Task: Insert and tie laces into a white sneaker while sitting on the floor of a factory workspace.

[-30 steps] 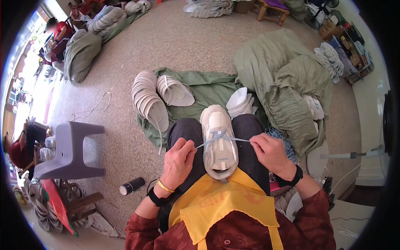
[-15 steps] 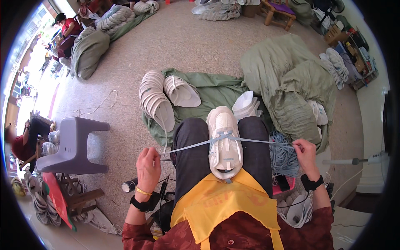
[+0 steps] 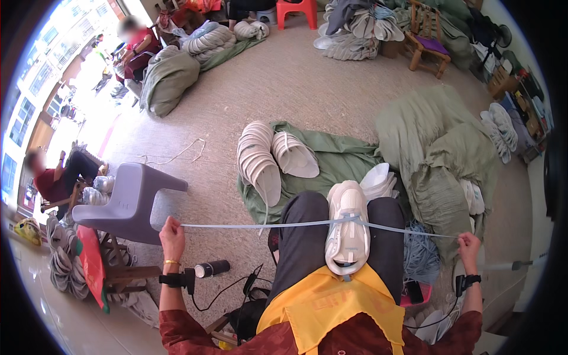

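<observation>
At frame centre, the white sneaker [image 3: 348, 228] was partly laced; left hand [image 3: 171, 236] and right hand [image 3: 468, 244] each gripped the pale-blue flat lace [image 3: 266, 225], stretched taut.

White shoe [image 3: 348, 228] of smooth, slightly glossy synthetic upper; flat woven lace [image 3: 266, 225], pale blue and matt. Apron [image 3: 331, 302] of matt yellow cloth. Stool [image 3: 127, 201] of smooth grey plastic. Sacks [image 3: 438, 148] of coarse olive cloth. Floor [image 3: 307, 89] of rough, speckled stone.
</observation>
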`<state>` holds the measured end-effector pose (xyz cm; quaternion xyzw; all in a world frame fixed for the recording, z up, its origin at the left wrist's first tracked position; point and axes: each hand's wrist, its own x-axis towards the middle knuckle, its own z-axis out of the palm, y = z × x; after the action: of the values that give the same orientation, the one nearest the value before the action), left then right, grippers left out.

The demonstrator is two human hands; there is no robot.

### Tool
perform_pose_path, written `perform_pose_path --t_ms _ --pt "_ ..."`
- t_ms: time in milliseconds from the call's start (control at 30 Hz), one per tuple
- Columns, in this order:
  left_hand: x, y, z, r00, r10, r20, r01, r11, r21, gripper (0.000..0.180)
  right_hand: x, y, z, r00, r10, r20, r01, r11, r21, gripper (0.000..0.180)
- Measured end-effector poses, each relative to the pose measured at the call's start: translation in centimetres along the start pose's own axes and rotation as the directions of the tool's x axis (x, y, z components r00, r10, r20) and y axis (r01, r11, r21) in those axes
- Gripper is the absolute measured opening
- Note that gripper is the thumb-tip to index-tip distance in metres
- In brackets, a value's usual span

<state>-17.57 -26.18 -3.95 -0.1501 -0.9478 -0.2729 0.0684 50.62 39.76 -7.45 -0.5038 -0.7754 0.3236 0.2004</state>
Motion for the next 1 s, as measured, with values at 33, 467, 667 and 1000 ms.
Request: perform_pose_path --t_ms 33,467,667,1000 --pt "0.6 -1.7 -0.4 1.000 -0.028 -0.014 0.028 1.000 0.010 0.004 0.4 1.0 -0.8 1.000 0.025 -0.011 -0.025 1.000 -0.016 0.006" --pt "5.5 -12.7 -7.1 0.926 -0.374 -0.043 0.346 0.892 -0.292 0.012 3.3 13.0 -11.5 0.952 0.197 -0.233 -0.211 0.977 -0.036 0.014" --pt "5.2 -13.4 -7.6 0.926 -0.374 -0.056 0.356 0.912 -0.202 0.008 4.0 14.7 -14.5 0.928 0.272 -0.256 -0.275 0.961 0.024 0.026" --pt "7.8 -14.4 -7.8 0.937 -0.333 -0.108 0.330 0.943 -0.047 0.006 3.6 11.3 -11.1 0.898 0.259 -0.357 -0.287 0.958 -0.027 0.007"
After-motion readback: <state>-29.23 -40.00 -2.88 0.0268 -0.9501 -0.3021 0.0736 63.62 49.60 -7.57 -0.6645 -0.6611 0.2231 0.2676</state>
